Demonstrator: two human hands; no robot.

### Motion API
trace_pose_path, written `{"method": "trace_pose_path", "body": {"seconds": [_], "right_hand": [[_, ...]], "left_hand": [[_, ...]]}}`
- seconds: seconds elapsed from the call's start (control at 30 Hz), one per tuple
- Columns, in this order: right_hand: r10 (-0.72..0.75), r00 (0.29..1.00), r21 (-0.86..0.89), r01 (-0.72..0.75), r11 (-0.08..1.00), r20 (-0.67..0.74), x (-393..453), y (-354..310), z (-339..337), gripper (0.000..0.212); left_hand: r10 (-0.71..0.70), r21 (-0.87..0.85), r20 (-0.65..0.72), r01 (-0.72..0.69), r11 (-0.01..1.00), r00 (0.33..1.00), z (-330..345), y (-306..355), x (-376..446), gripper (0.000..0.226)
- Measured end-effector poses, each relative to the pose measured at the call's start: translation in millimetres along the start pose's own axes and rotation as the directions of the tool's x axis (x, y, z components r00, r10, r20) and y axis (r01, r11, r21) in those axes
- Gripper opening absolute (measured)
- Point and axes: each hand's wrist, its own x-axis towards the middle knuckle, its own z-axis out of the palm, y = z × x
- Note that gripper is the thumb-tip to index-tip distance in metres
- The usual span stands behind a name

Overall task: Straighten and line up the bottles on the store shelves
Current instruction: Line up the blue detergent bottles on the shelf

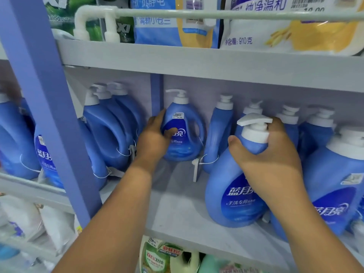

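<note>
While gripped: L hand [155, 138] rear bottle [183, 134]

Bare shelf [177, 203] lies open between the handled jugs [110, 133] leftward and front bottle [232, 194].

Behind the front bottle [236, 186], at two o'clock, a row of blue pump bottles [289, 119] mostly hidden, only white pumps and shoulders showing. Front bottle's label partly covered by the right hand [271, 154]. Rear bottle [183, 131], near centre, with left side and part of the label masked by the left hand [155, 138]; small price sticker too blurred to read. At three o'clock, large bottle [334, 186] cut by the edge. At twelve, refill pouches [275, 26] cropped at the top. At six, green pouch [155, 257] cut off below.
</note>
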Motion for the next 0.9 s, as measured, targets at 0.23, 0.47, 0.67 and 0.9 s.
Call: {"method": "trace_pose_path", "body": {"seconds": [0.23, 0.47, 0.67, 0.9], "right_hand": [[0.003, 1.000, 0.026, -0.002, 1.000, -0.017, -1, 1, 4, 0.029], [0.007, 1.000, -0.028, -0.007, 1.000, -0.022, -2, -1, 6, 0.026], [0.003, 0.996, -0.135, 0.010, 0.991, 0.092, -1, 1, 20, 0.052], [0.037, 0.845, -0.179, 0.071, 0.981, 0.534, 4, -26, 49, 0.053]], "left_hand": [[-0.107, 0.282, 0.053, 0.088, 0.955, 0.993, 36, 18, -13, 0.128], [-0.187, 0.203, 0.066, 0.170, 0.964, 0.980, 47, 6, -5, 0.113], [-0.228, -0.329, 0.020, 0.222, 0.918, 0.973, -6, 51, -39, 0.042], [0.106, -0.222, 0.166, -0.068, 0.973, 0.980, -58, 54, -110, 0.109]]}}
